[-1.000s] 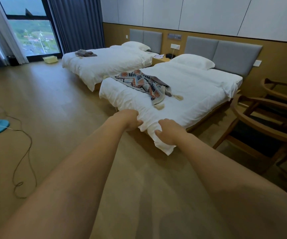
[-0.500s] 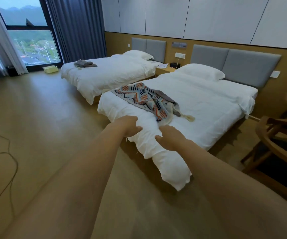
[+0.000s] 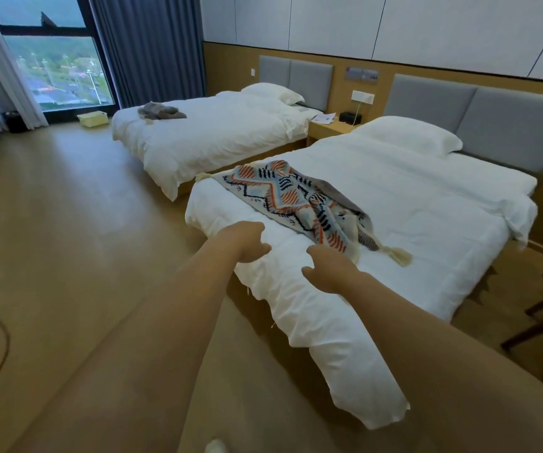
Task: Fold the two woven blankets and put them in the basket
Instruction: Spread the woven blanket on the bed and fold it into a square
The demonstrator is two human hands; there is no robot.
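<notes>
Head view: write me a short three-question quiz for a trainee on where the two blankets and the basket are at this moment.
1. True or false: the patterned blanket is folded inside the basket.
2. Where does the grey blanket lie? A: on the far bed. B: in the basket. C: on the near bed.
3. Fill in: the basket stands on the floor by the ____.

Key: 1 false, it lies loose and unfolded on the near bed. 2 A. 3 window.
</notes>
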